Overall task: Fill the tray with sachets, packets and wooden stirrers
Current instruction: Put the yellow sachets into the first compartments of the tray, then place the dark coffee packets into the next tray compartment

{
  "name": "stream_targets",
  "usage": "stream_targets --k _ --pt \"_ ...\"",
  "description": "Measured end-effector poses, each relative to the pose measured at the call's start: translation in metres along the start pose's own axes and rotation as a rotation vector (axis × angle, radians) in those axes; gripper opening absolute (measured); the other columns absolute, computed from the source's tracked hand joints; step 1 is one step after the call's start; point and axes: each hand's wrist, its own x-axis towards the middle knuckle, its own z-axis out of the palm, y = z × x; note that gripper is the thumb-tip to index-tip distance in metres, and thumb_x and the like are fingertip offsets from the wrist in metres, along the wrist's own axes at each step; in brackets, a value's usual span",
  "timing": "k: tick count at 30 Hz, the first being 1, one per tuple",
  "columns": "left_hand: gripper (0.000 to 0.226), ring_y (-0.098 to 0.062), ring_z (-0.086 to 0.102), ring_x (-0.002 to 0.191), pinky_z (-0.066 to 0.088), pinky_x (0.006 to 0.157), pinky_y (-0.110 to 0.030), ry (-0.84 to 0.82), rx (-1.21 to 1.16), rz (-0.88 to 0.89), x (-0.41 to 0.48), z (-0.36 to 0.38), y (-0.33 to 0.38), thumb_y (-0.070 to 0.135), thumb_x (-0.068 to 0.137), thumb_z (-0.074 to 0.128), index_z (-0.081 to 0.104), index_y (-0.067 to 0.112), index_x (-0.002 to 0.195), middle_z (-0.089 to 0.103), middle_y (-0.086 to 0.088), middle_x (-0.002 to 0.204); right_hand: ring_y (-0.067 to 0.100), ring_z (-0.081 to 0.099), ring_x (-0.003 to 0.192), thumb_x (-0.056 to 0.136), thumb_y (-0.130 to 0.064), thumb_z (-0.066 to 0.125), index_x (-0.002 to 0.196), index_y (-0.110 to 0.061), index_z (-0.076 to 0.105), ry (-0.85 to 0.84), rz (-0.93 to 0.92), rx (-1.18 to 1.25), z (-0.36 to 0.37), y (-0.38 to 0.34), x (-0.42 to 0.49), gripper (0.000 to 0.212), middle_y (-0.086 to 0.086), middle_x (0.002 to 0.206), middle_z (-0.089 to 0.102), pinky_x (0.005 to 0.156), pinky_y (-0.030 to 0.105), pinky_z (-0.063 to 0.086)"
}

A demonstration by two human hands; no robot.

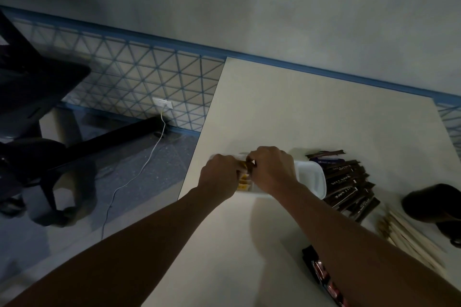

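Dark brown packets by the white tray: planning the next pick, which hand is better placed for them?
Right, probably. The left hand and right hand both pinch yellow sachets over the white plastic tray, but the right is nearest the dark brown packets along the tray's right side.

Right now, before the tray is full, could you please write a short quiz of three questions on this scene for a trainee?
1. True or false: the wooden stirrers already lie inside the white tray.
2. What colour are the sachets at the fingertips of the left hand and the right hand? A) yellow B) green C) blue
3. On which side of the tray, the person's own left or right, do the dark brown packets lie?

Key: 1 false, they lie on the table; 2 A; 3 right.
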Motion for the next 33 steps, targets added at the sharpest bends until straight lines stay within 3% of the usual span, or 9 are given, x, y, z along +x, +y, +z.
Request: stream_targets --k 3,11,14,20,27,33 --pt "0.027 -0.021 0.064 0.085 0.048 0.064 -0.026 0.031 -0.025 -0.013 -0.003 -0.003 0.001 0.031 0.092 0.055 0.069 0.05 0.106 0.069 0.006 0.094 0.025 0.068 0.089 0.089 -0.02 0.059 0.102 -0.026 0.075 -0.039 0.028 0.041 0.003 -0.001 -0.003 0.021 -0.001 0.098 0.072 0.077 0.033 0.052" --pt "0.023 -0.015 0.066 0.089 0.051 0.077 -0.024 0.107 -0.124 -0.09 -0.002 -0.022 -0.01 0.018 0.088 0.063 0.074 0.028 0.105 0.072 0.005 0.108 0.02 0.066 0.091 0.09 -0.034 0.064 0.108 -0.03 0.07 0.01 0.036 0.12 0.002 0.008 -0.006 0.02 -0.005 0.101 0.072 0.077 0.031 0.05" --pt "0.02 -0.011 0.066 0.088 0.054 0.08 -0.028 0.136 -0.205 -0.107 -0.006 -0.032 -0.006 0.018 0.087 0.066 0.074 0.027 0.104 0.072 0.008 0.105 0.02 0.065 0.094 0.09 -0.035 0.062 0.111 -0.031 0.07 0.042 0.035 0.128 -0.002 0.011 -0.008 0.022 -0.007 0.102 0.072 0.075 0.031 0.047" --pt "0.014 -0.003 0.067 0.079 0.055 0.079 -0.024 0.2 -0.328 -0.069 -0.013 -0.044 0.006 0.024 0.087 0.068 0.075 0.025 0.1 0.075 0.011 0.094 0.016 0.065 0.094 0.092 -0.037 0.062 0.109 -0.031 0.072 0.101 0.102 0.203 -0.014 0.022 -0.023 0.021 -0.009 0.098 0.073 0.078 0.031 0.051" --pt "0.012 -0.004 0.065 0.077 0.05 0.078 -0.019 0.107 -0.394 0.014 -0.025 -0.033 0.042 0.022 0.086 0.066 0.077 0.024 0.092 0.075 0.01 0.089 0.013 0.067 0.087 0.089 -0.036 0.065 0.098 -0.031 0.076 0.161 0.233 0.305 -0.023 0.048 -0.062 0.015 -0.011 0.092 0.075 0.076 0.031 0.055" --pt "0.01 -0.009 0.065 0.081 0.051 0.081 -0.024 -0.062 -0.426 0.112 -0.043 -0.002 0.075 0.019 0.087 0.068 0.076 0.017 0.092 0.075 0.004 0.091 0.007 0.067 0.077 0.088 -0.029 0.067 0.092 -0.029 0.077 0.164 0.349 0.372 -0.02 0.079 -0.109 0.011 -0.013 0.083 0.075 0.073 0.032 0.058"
